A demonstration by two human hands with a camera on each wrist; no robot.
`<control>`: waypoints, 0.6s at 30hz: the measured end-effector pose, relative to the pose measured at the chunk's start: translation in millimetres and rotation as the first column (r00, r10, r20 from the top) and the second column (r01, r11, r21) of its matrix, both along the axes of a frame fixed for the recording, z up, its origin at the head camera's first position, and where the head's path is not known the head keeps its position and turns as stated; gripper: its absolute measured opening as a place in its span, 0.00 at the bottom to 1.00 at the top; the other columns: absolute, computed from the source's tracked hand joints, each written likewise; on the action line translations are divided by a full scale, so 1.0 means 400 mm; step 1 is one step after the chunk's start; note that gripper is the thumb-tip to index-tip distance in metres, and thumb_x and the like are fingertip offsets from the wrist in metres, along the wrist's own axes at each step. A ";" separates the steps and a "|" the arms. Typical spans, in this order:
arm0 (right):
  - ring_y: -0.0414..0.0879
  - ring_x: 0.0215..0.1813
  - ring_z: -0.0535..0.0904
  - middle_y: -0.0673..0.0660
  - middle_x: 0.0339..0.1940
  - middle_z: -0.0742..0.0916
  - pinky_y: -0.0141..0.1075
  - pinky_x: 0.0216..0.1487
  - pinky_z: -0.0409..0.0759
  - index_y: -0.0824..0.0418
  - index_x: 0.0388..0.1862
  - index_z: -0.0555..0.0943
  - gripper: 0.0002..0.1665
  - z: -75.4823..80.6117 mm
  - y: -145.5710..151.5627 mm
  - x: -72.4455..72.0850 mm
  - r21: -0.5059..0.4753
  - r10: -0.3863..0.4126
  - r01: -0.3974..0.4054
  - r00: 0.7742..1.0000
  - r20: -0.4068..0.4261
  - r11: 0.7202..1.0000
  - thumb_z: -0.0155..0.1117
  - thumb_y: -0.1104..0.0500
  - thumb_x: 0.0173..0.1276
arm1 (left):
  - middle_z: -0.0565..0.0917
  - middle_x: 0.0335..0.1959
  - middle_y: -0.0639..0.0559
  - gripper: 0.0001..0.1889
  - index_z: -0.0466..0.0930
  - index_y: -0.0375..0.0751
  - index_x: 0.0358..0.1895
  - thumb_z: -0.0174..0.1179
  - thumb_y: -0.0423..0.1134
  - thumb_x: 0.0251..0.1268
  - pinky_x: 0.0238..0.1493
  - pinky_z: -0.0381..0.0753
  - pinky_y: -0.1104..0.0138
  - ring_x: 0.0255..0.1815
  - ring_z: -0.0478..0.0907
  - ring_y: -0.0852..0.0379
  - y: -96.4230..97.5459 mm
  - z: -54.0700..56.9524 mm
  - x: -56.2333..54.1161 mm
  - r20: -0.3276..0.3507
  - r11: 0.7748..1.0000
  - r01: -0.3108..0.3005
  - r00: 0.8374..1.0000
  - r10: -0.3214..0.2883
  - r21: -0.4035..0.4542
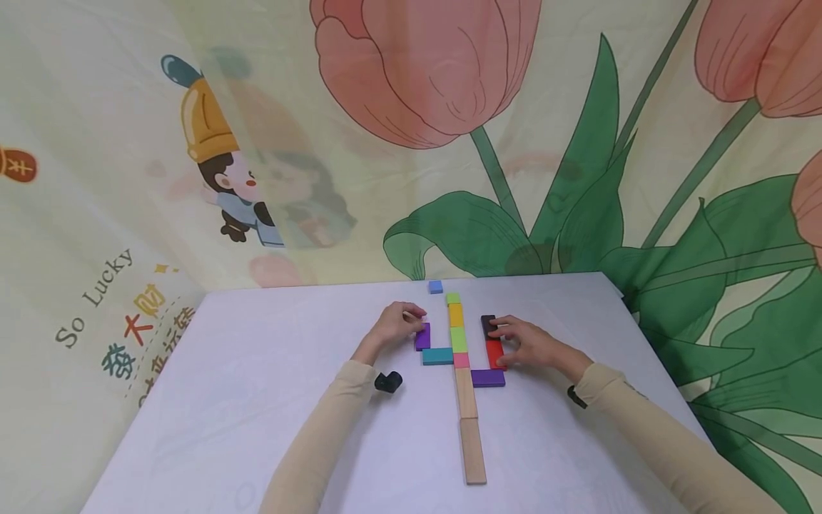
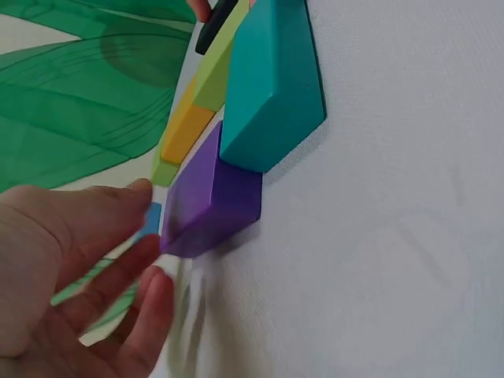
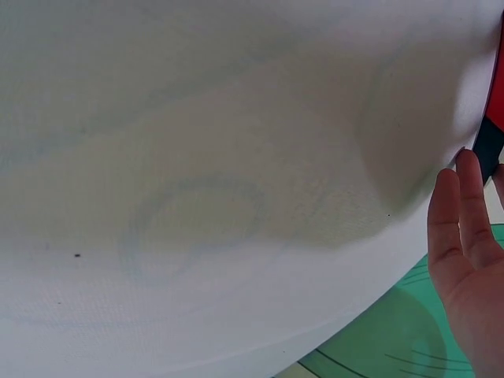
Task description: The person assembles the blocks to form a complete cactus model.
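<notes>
My left hand (image 1: pixel 399 323) is beside a purple block (image 1: pixel 422 336), its fingertips close to the block's far end. In the left wrist view, thumb and fingers of the left hand (image 2: pixel 87 268) are spread apart at the end of the purple block (image 2: pixel 211 201). A teal block (image 1: pixel 438 356) meets that block's near end. My right hand (image 1: pixel 533 343) reaches over a black block (image 1: pixel 489 326) and a red block (image 1: pixel 495 354), fingertips touching or just above the black one. Straight fingers of the right hand (image 3: pixel 476 260) show at the right wrist view's edge.
A central row holds wooden planks (image 1: pixel 467 392), a pink block (image 1: pixel 461 360), green blocks (image 1: pixel 459 340) and a yellow block (image 1: pixel 456 315). Another purple block (image 1: pixel 488 378) lies right of the row. A blue block (image 1: pixel 436 286) sits near the white table's (image 1: pixel 289 400) far edge.
</notes>
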State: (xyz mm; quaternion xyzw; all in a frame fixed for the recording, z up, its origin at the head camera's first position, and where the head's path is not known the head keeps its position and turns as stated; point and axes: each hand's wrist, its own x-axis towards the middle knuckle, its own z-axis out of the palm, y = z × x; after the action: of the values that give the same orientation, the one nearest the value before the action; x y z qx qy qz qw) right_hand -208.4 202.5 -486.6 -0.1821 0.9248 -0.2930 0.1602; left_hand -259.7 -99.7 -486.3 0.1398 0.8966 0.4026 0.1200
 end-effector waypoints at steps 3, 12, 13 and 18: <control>0.65 0.73 0.63 0.62 0.72 0.70 0.58 0.67 0.71 0.58 0.61 0.79 0.33 -0.001 0.004 -0.003 -0.003 -0.004 0.004 1.000 -0.003 1.000 0.76 0.55 0.55 | 0.84 0.52 0.46 0.13 0.84 0.41 0.50 0.63 0.38 0.63 0.57 0.80 0.59 0.52 0.80 0.49 0.035 0.002 -0.002 -0.173 0.991 0.097 0.978 -0.113 -0.097; 0.65 0.73 0.62 0.62 0.72 0.70 0.59 0.66 0.71 0.57 0.61 0.79 0.34 -0.007 0.002 -0.004 0.006 -0.005 0.005 1.000 -0.004 1.000 0.76 0.52 0.54 | 0.78 0.63 0.51 0.18 0.82 0.45 0.56 0.58 0.46 0.68 0.66 0.73 0.59 0.64 0.72 0.50 0.124 0.007 0.013 -0.274 0.893 0.230 0.896 -0.350 -0.388; 0.65 0.73 0.62 0.62 0.72 0.70 0.59 0.66 0.72 0.57 0.61 0.79 0.34 -0.007 0.001 -0.004 0.011 -0.003 0.003 1.000 -0.008 1.000 0.76 0.52 0.54 | 0.79 0.63 0.51 0.18 0.83 0.45 0.56 0.57 0.47 0.68 0.66 0.73 0.60 0.64 0.73 0.50 0.126 0.006 0.014 -0.274 0.886 0.232 0.893 -0.357 -0.401; 0.64 0.74 0.62 0.61 0.73 0.70 0.59 0.67 0.70 0.56 0.61 0.79 0.34 -0.009 0.002 -0.007 0.013 -0.009 0.009 1.000 -0.006 1.000 0.76 0.52 0.54 | 0.79 0.63 0.50 0.18 0.83 0.45 0.55 0.55 0.48 0.70 0.68 0.71 0.59 0.65 0.72 0.50 0.126 0.002 0.016 -0.248 0.880 0.239 0.900 -0.359 -0.410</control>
State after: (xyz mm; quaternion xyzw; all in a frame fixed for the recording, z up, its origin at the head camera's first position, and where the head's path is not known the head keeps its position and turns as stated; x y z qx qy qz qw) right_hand -211.2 203.5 -490.2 -0.1777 0.9280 -0.2873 0.1573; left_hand -253.2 -49.3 -485.6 0.3158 0.9306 0.1749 0.0603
